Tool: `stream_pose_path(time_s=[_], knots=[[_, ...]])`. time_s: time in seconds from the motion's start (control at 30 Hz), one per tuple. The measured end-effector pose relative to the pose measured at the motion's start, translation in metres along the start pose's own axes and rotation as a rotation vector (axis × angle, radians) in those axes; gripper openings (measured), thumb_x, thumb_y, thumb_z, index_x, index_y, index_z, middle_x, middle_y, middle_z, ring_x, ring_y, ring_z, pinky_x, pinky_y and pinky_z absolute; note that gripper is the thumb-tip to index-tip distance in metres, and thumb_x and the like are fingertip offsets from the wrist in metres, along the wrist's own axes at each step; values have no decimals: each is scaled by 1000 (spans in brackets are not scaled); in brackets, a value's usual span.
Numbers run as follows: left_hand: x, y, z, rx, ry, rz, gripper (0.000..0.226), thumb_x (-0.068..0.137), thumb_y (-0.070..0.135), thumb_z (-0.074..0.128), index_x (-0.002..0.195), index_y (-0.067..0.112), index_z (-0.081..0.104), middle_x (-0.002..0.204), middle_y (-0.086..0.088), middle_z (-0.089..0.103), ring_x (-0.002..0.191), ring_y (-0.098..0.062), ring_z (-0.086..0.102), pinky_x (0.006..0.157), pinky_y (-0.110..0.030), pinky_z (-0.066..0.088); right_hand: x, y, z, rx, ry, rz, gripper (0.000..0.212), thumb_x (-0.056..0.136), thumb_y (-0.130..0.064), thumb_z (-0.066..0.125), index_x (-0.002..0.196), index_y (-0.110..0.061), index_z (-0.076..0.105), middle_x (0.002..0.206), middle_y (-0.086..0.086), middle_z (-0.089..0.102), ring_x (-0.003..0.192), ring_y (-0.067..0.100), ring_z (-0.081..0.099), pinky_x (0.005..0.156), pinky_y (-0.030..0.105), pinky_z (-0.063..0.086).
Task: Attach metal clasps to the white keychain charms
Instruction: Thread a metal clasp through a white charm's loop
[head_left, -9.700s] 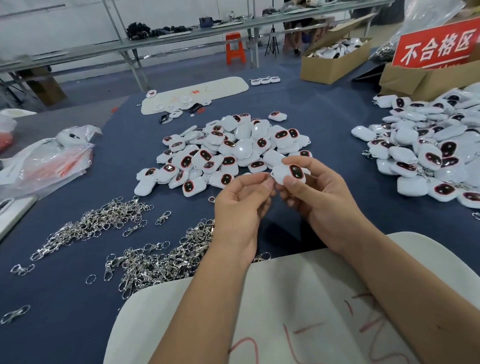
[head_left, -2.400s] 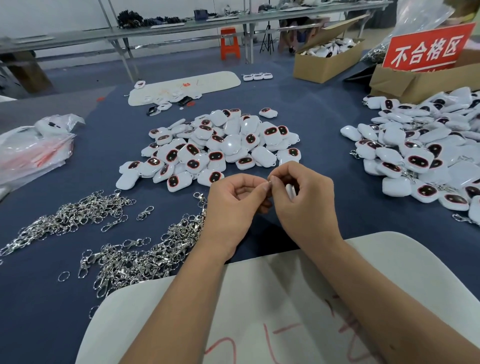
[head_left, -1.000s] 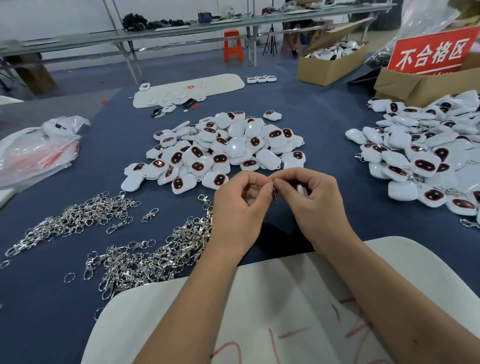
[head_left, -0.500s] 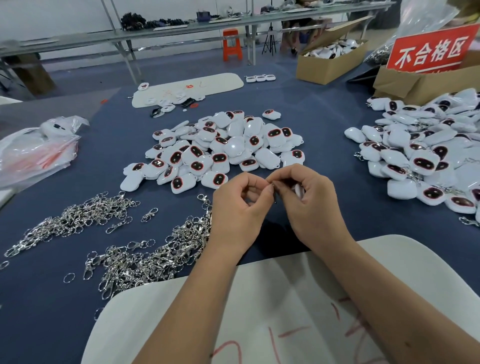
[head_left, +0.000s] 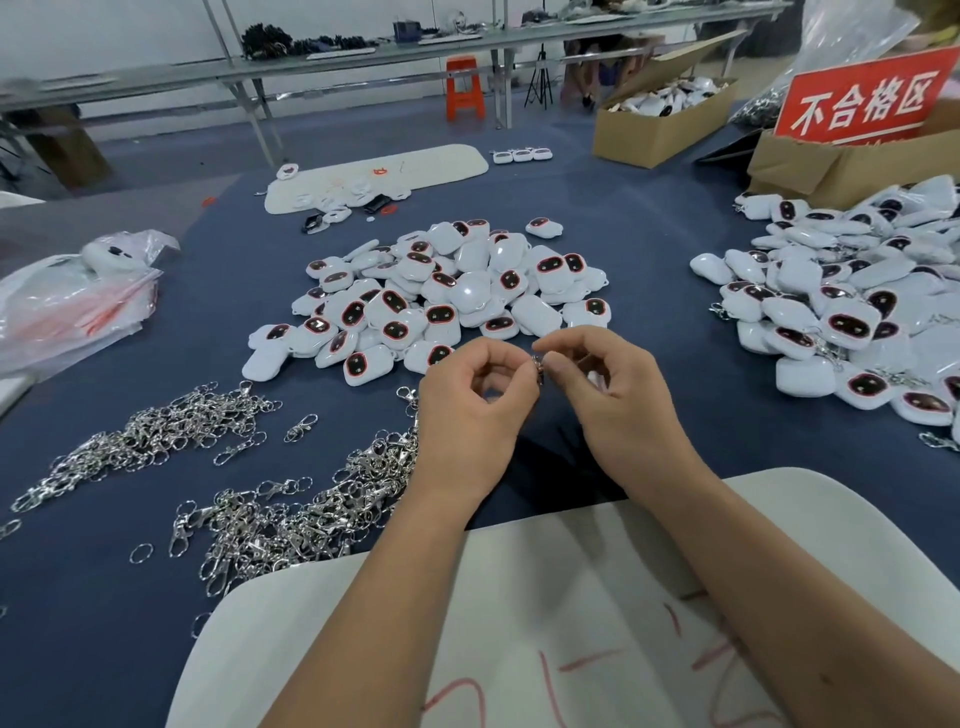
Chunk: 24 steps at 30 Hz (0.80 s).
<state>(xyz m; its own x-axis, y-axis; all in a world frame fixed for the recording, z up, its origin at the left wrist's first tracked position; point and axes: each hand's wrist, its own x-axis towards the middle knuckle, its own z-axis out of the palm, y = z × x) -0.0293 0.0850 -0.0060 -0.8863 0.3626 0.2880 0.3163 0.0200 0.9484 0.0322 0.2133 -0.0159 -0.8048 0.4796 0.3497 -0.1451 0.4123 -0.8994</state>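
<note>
My left hand (head_left: 475, 410) and my right hand (head_left: 618, 400) meet above the blue table, fingertips pinching a small metal clasp (head_left: 538, 364) between them. A white charm (head_left: 597, 378) is tucked in my right palm, mostly hidden by curled fingers. A pile of white charms with dark red-rimmed faces (head_left: 441, 296) lies just beyond my hands. Loose silver clasps (head_left: 291, 519) lie in a heap at the lower left, with a second heap (head_left: 150, 436) further left.
A second pile of charms (head_left: 852, 306) with clasps attached lies at right, near cardboard boxes (head_left: 660, 124) and a red sign (head_left: 867, 104). A plastic bag (head_left: 67, 306) sits at left. A white board (head_left: 571, 623) lies under my forearms; another white board (head_left: 374, 174) lies further back.
Ten seconds ago the charm showed between my fingers; now it is tucked in my right palm. Over the last second my hands have stayed together, working the clasp at the fingertips.
</note>
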Motion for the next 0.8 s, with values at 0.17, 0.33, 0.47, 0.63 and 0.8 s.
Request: stream_pose_path(time_s=[0.17, 0.33, 0.47, 0.63, 0.8], knots=[[-1, 3, 0, 16, -1, 45, 11, 91, 5, 69, 83, 12, 71, 73, 0, 69, 74, -30, 66, 76, -47, 59, 1, -2, -4, 104, -88, 9, 18, 102, -13, 65, 91, -22, 76, 84, -5, 75, 79, 10, 65, 76, 20, 51], [-2, 2, 0, 44, -32, 64, 10, 92, 5, 69, 85, 12, 72, 75, -2, 70, 73, -28, 66, 74, -48, 58, 2, -1, -9, 152, -72, 47, 15, 98, -12, 70, 89, -21, 77, 82, -3, 75, 77, 6, 64, 75, 17, 51], [-1, -1, -1, 62, -47, 67, 13, 92, 4, 69, 84, 14, 71, 73, -7, 69, 66, -21, 66, 73, -49, 59, -1, -4, -8, 62, -11, -21, 14, 95, -5, 72, 88, -16, 78, 79, -5, 75, 75, 11, 66, 73, 13, 49], [0, -7, -1, 136, -44, 107, 17, 91, 6, 68, 81, 20, 70, 72, -4, 67, 70, -30, 65, 68, -52, 57, 0, -4, -10, -74, -2, -121, 12, 92, -3, 75, 87, -13, 79, 81, -7, 74, 78, 16, 66, 75, 30, 53], [-1, -9, 1, 211, -52, 147, 16, 91, 8, 65, 81, 20, 69, 74, 5, 67, 70, -21, 66, 65, -48, 58, 1, -4, -13, -227, 0, -283, 13, 89, 2, 76, 87, -10, 80, 83, -2, 73, 80, 17, 68, 75, 37, 54]])
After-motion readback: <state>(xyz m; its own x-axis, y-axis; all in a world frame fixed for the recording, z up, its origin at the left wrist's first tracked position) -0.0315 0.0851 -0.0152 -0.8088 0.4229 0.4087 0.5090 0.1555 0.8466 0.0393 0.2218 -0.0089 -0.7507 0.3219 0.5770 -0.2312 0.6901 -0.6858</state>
